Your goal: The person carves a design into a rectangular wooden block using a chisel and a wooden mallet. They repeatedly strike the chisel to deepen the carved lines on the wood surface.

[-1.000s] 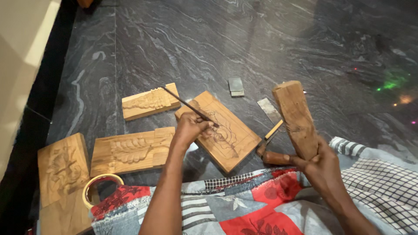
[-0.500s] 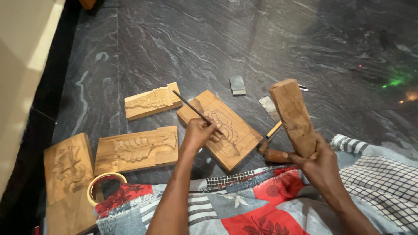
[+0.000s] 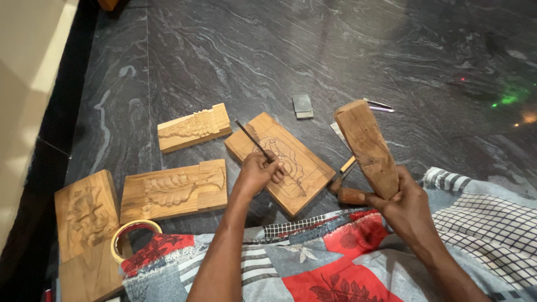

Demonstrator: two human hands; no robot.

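The middle board point(image 3: 288, 162) lies on the floor point(image 3: 235, 50), and I tell every place from it. My left hand point(image 3: 258, 172) rests on its near left part, my fingers point(image 3: 274, 174) around a thin tool point(image 3: 253, 140) that leans up to the left. Left of the board lie two more boards: one far point(image 3: 193, 127), one near point(image 3: 174, 190). Further left is a fourth board point(image 3: 86, 215), with a tape ring point(image 3: 134, 239) just beside it. Right of the board, my right hand point(image 3: 411, 210) holds a wooden mallet point(image 3: 366, 148) up. Behind the board lies a small flat block point(image 3: 302, 105).
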